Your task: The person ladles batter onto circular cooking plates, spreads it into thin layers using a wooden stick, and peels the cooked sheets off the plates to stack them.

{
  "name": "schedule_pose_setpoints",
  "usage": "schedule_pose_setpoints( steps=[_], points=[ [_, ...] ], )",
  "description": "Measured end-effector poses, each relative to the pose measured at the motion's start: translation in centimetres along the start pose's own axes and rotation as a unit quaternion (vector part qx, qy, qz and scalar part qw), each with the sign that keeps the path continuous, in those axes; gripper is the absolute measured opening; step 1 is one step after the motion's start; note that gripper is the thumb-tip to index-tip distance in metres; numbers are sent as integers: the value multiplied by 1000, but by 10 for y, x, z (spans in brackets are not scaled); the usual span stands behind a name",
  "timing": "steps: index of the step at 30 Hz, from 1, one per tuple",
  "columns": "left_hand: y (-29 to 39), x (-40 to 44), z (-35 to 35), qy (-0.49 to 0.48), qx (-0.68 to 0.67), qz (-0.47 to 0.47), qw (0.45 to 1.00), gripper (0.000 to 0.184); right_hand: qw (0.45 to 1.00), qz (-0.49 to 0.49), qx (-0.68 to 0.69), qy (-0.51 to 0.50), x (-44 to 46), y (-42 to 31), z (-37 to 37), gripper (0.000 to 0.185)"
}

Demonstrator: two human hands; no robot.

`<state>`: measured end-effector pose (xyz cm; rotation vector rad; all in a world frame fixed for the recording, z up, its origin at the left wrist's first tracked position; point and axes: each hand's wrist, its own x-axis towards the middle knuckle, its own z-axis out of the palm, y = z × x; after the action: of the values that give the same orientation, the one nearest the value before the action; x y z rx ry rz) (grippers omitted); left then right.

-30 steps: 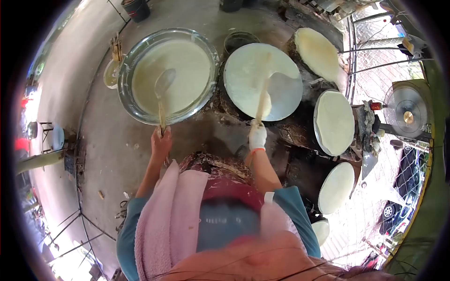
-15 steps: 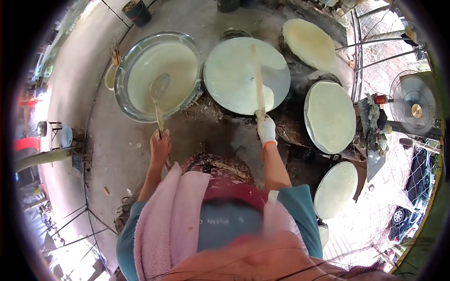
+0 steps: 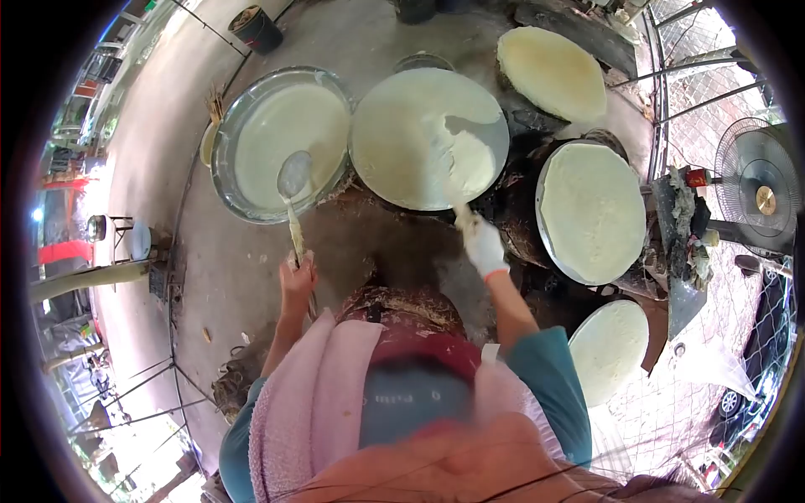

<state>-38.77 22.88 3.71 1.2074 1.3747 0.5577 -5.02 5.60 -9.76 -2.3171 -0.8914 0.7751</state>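
Observation:
My left hand (image 3: pixel 298 281) is closed round the handle of a metal ladle (image 3: pixel 293 173), whose bowl hangs over the near right part of a wide metal basin (image 3: pixel 220 180) of pale, creamy batter (image 3: pixel 281 126). My right hand (image 3: pixel 484 245), in a white glove, grips a flat wooden stick (image 3: pixel 463 215) at the near edge of a round griddle (image 3: pixel 501 138). Motion blurs the stick's far part. Pale batter (image 3: pixel 402 134) coats most of the griddle, with a thicker, ragged patch at the right and a bare grey strip above it.
Right of the griddle are several round pale sheets: one at the back (image 3: pixel 553 75), one beside my right hand (image 3: pixel 594 214), one lower down (image 3: pixel 610 352). A fan (image 3: pixel 759 189) stands at far right. A dark bucket (image 3: pixel 256 32) is at the back left.
The stick was sharp and lay lengthwise across the griddle; now it is blurred near the front edge. Batter at the griddle's right has become ragged. The ladle has shifted slightly within the basin.

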Motion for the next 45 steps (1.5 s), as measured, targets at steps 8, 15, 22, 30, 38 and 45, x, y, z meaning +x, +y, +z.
schedule_pose_setpoints(
  steps=[8,15,22,30,38,45],
  points=[
    [-10,0,7,36,-18,-52,998,19,971,38,-198,132,104,11,-59,55],
    [-15,-1,4,36,-15,-48,998,18,982,-54,90,157,123,-89,-71,52],
    [13,1,34,-33,-3,17,999,19,811,166,550,112,-14,4,-9,45],
    [35,-5,72,-62,32,20,997,18,839,197,507,3,-23,21,-53,24],
    [54,71,113,-177,104,129,970,23,852,160,497,-30,-6,36,-53,33],
    [78,202,219,-341,21,36,939,19,860,153,487,-11,-49,5,-38,38]
  ],
)
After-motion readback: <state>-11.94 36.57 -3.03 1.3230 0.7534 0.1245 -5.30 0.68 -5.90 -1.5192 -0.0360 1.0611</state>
